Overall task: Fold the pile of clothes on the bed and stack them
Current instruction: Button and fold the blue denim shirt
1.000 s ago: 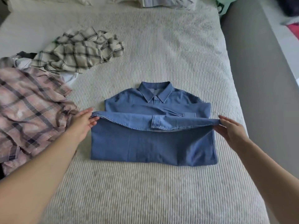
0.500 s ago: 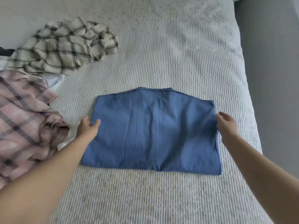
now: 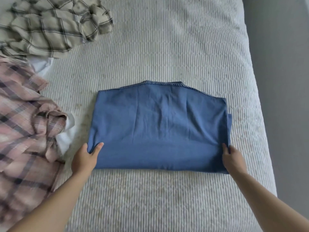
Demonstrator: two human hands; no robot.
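Both my hands have slid down the folded denim shirt point(image 3: 160, 128) to its near corners. It lies flat mid-bed point(image 3: 167, 47), plain blue, collar hidden underneath. My left hand point(image 3: 85, 158) pinches the left corner; my right hand point(image 3: 233, 159) grips the right edge, fingers tucked under. Pink plaid point(image 3: 25, 131) and beige plaid point(image 3: 50, 27) clothes run off-frame left.

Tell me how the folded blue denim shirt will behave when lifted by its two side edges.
The blue denim shirt will probably sag in the middle, since it creases softly. Its layers may slip apart, being merely folded. Both hands grip only its near corners.
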